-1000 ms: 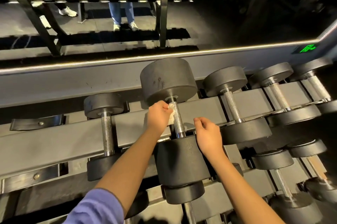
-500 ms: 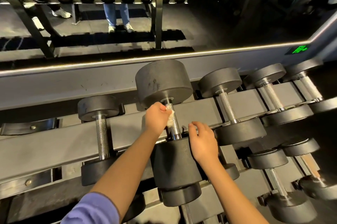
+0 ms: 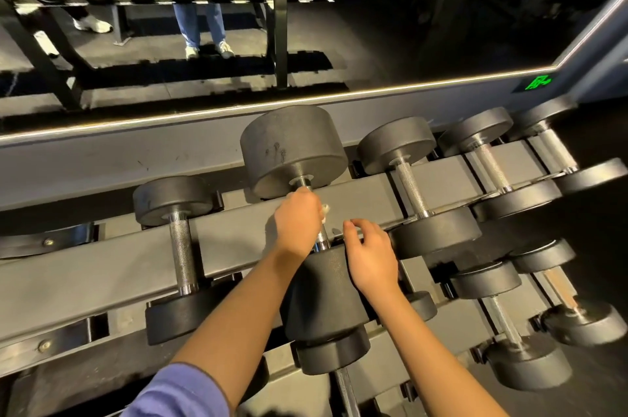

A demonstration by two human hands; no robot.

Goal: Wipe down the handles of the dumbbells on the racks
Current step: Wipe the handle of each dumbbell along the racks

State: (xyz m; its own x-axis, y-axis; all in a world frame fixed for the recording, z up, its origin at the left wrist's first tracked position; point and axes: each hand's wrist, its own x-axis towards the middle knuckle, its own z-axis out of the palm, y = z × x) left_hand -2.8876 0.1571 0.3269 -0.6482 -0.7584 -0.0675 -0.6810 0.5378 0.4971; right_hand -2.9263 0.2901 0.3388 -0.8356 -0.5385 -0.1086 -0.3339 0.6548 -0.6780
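Nearest, my right hand (image 3: pixel 370 260) rests on the near head of the big dumbbell (image 3: pixel 292 151), fingers loosely bent and gripping nothing. Just beyond, my left hand (image 3: pixel 299 223) is clenched round that dumbbell's handle (image 3: pixel 321 241), holding a white wipe (image 3: pixel 324 212) against it. Smaller dumbbells (image 3: pixel 418 189) lie on the rack (image 3: pixel 238 233) either side of the big one.

grey rack (image 3: pixel 102 267), dumbbells (image 3: pixel 292 148) across, apparently two tiers
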